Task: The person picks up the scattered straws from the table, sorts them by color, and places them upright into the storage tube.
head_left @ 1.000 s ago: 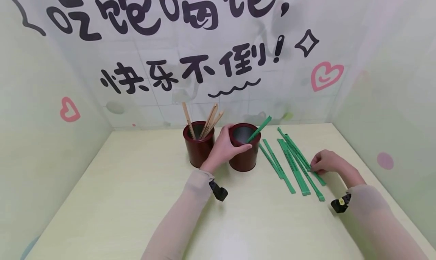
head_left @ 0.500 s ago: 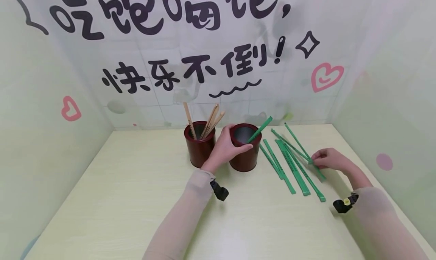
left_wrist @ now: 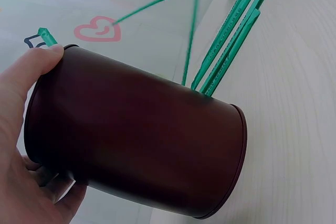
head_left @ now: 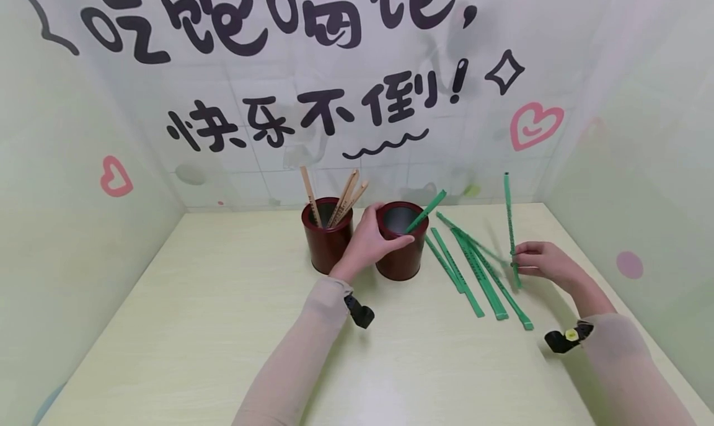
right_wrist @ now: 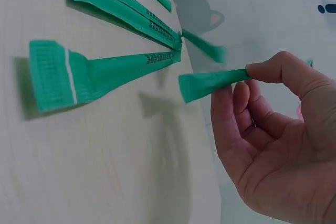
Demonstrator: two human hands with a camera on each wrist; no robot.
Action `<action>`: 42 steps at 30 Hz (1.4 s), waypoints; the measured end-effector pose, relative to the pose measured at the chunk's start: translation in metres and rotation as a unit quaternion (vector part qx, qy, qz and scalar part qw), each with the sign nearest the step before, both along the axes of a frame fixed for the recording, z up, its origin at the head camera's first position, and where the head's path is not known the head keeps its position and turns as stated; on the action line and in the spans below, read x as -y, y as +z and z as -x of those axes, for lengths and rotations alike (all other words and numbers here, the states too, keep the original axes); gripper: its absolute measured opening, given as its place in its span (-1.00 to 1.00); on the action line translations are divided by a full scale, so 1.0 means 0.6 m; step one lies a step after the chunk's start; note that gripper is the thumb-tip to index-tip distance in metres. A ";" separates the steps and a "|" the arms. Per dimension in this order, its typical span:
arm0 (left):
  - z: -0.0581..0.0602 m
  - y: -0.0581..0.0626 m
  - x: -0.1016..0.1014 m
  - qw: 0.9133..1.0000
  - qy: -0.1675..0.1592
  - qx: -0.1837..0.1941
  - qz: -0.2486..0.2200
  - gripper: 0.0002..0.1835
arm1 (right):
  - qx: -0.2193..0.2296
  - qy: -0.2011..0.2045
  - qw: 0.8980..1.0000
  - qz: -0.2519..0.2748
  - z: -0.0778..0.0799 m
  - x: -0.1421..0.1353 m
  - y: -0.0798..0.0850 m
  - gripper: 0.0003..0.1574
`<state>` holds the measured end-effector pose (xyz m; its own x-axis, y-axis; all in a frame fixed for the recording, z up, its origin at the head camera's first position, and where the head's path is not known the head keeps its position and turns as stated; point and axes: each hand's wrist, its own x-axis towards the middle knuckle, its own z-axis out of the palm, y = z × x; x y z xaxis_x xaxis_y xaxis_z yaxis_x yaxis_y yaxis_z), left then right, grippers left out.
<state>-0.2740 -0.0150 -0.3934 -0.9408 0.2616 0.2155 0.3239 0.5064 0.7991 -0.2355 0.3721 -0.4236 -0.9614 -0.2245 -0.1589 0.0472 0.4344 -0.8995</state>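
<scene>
My left hand (head_left: 370, 243) grips the rim of a dark red cup (head_left: 400, 260), thumb across the front. One green packet (head_left: 429, 209) leans out of the cup's mouth. To the right, my right hand (head_left: 549, 265) pinches a long, thin green paper-wrapped stick packet (head_left: 509, 212) between thumb and fingers. Its crimped lower end (right_wrist: 197, 86) shows in the right wrist view. A second, blurred green packet (head_left: 468, 235) slants from near those fingers toward the back left. Several green packets (head_left: 481, 277) lie on the table between the cup and my right hand.
Left of the gripped cup stands a matching dark red cup (head_left: 327, 252) with several tan sticks (head_left: 310, 196) in it. A printed back wall (head_left: 223, 178) closes off the pale table (head_left: 195, 327). A side wall (head_left: 658, 289) rises right of my right hand.
My right hand has lifted one green packet from the pile and turned it nearly upright. The packet beside it has shifted left and blurs. My left hand stays on the cup.
</scene>
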 end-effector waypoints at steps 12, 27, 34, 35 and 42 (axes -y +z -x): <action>0.000 -0.001 -0.002 1.000 0.001 0.000 -0.005 0.03 | -0.054 -0.034 0.975 0.215 -0.020 0.026 0.031 -0.86; 0.005 -0.001 -0.002 1.000 0.002 0.000 0.003 0.01 | -0.111 -0.068 0.949 0.287 -0.009 0.131 0.099 -0.79; 0.005 -0.001 -0.001 1.000 0.002 0.001 0.002 0.02 | -0.138 -0.065 0.949 0.275 0.003 0.191 0.122 -0.75; 0.005 -0.001 -0.001 1.000 0.002 0.001 0.003 0.02 | -0.144 -0.065 0.950 0.271 0.005 0.200 0.125 -0.75; 0.003 -0.001 -0.001 1.000 0.002 0.003 0.001 0.03 | -0.179 -0.067 0.946 0.260 0.015 0.248 0.139 -0.78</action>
